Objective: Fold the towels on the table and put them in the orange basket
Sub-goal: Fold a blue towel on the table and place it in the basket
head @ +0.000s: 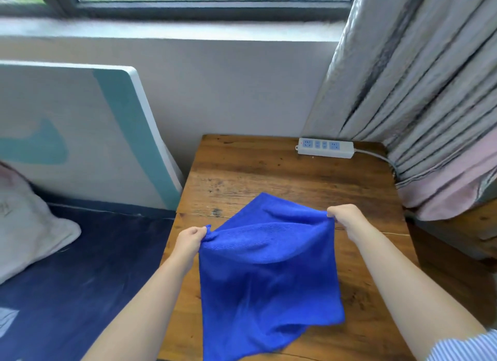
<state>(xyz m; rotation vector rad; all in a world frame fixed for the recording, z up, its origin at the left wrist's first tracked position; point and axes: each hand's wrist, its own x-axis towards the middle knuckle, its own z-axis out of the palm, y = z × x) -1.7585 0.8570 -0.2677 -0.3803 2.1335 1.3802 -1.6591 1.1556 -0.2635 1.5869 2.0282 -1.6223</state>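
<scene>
A bright blue towel (266, 269) is lifted above the wooden table (282, 172), doubled over with its lower part hanging toward me. My left hand (191, 239) pinches the towel's left corner. My right hand (345, 217) pinches the right corner, a little higher and farther back. A far flap of the towel droops onto the table behind the held edge. No orange basket is in view.
A white power strip (325, 147) with its cable lies at the table's back right. Grey curtains (419, 92) hang at the right. A bed with a dark blue sheet (67, 274), a white pillow (24, 226) and a leaning board (80, 124) lie to the left.
</scene>
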